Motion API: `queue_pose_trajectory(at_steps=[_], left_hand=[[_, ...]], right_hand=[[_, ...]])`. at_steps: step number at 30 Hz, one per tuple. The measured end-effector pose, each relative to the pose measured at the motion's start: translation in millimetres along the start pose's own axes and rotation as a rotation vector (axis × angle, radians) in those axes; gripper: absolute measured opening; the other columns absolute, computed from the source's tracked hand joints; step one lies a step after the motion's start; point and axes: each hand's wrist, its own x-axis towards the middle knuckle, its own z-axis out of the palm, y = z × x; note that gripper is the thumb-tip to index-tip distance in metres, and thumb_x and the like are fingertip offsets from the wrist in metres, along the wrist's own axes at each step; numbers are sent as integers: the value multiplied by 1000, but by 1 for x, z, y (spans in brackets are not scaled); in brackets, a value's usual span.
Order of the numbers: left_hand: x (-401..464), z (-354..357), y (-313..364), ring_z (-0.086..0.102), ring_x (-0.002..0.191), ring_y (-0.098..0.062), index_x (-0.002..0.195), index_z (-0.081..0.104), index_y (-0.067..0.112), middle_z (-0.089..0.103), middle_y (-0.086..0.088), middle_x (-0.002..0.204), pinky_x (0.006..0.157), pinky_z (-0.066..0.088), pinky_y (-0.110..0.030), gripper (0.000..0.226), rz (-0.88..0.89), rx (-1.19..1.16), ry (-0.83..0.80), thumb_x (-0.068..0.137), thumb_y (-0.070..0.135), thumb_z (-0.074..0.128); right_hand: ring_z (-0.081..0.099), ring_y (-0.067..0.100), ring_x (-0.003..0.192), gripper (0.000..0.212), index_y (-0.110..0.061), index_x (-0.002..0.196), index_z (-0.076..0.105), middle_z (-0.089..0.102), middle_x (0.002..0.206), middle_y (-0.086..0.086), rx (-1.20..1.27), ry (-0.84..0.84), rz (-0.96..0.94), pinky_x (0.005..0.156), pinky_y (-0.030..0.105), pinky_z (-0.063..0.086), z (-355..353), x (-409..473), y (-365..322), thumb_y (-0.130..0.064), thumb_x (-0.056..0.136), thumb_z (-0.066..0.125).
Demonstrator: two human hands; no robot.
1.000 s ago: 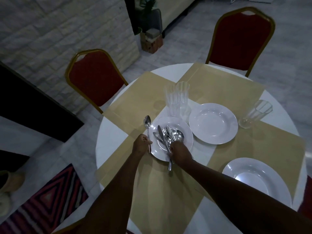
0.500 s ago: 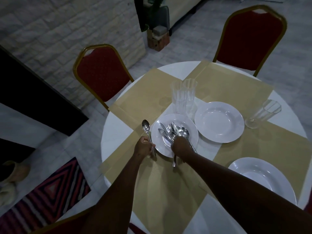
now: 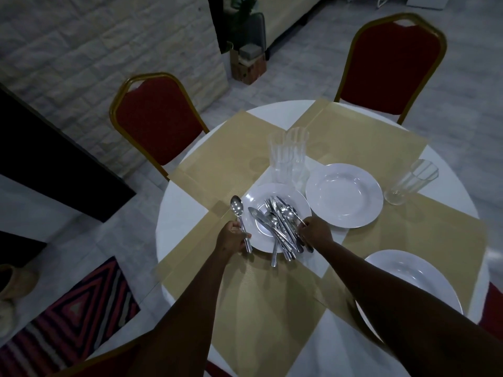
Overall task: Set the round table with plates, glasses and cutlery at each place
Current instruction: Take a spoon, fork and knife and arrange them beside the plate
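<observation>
Left hand point(image 3: 233, 238) grips a spoon point(image 3: 239, 219); right hand point(image 3: 315, 232) seemingly pinches cutlery point(image 3: 280, 227).
Handles overhang the plate point(image 3: 296, 198); tugging could scatter them.

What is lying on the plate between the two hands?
A pile of cutlery lies on the plate, between left hand and right hand, in the head view.
</observation>
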Motion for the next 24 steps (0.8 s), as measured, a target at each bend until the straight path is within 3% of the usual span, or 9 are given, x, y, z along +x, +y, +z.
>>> queue_pose_trajectory(at_steps=[4, 7, 10, 13, 15, 18, 20, 22, 24], left_hand=[[1, 1, -3, 67, 84, -30, 106, 57, 9, 66, -16, 104, 72, 59, -38, 38, 8, -6, -1, 73, 7, 75], [-1, 2, -4, 66, 77, -24, 107, 57, 9, 66, -14, 101, 60, 57, -30, 39, 25, -5, -6, 74, 6, 75], [-1, 3, -4, 65, 74, -20, 109, 56, 8, 64, -12, 100, 55, 53, -25, 40, 37, -17, -9, 74, 4, 75], [0, 4, -6, 65, 81, -24, 108, 56, 9, 65, -14, 103, 66, 57, -31, 39, 34, -26, -12, 74, 4, 75], [0, 4, -7, 65, 81, -25, 109, 56, 9, 65, -14, 104, 65, 57, -31, 40, 39, -22, -15, 74, 5, 75], [-1, 7, -10, 66, 82, -28, 108, 56, 10, 66, -15, 105, 66, 58, -34, 41, 49, -23, -23, 72, 7, 76], [-4, 9, -11, 65, 78, -25, 108, 56, 8, 65, -15, 103, 66, 58, -33, 40, 50, -34, -27, 73, 6, 76], [-7, 12, -10, 64, 76, -23, 106, 57, 6, 64, -15, 100, 65, 57, -32, 38, 46, -50, -36, 73, 4, 75], [-10, 16, -10, 64, 71, -23, 100, 57, 10, 64, -16, 97, 59, 57, -33, 35, 44, -56, -49, 71, 4, 76]], right_hand=[[66, 27, 73, 16, -2, 77, 68, 70, 78, 13, 30, 41, -5, 69, 33, 55, 9, 5, 0, -12, 82, 56], [56, 23, 81, 20, -4, 96, 65, 62, 90, 9, 2, -63, 40, 72, 26, 42, 9, 4, -5, -17, 88, 52], [59, 32, 95, 23, -3, 102, 64, 62, 97, 15, -23, -87, 68, 73, 27, 39, 9, 8, -8, -16, 90, 49], [58, 22, 71, 15, -5, 73, 58, 53, 67, 4, -102, -89, 93, 61, 22, 40, 6, 5, -14, -13, 85, 55], [50, 14, 51, 28, -8, 54, 46, 46, 53, 0, -133, -65, 94, 45, 21, 35, 4, 5, -16, -7, 77, 60], [49, 15, 48, 30, -11, 53, 42, 45, 52, 2, -165, -34, 73, 41, 22, 35, 3, 8, -13, -3, 80, 53], [54, 17, 57, 27, -11, 58, 48, 51, 61, 1, -170, -60, 82, 50, 24, 42, -2, 3, -13, -5, 83, 52], [63, 21, 84, 11, -9, 77, 64, 65, 84, 4, -296, -72, 22, 72, 27, 52, -8, -1, -11, -7, 85, 57], [64, 25, 101, 18, -2, 94, 68, 67, 102, 10, -375, -66, -63, 83, 29, 50, -12, -6, -6, -6, 88, 51]])
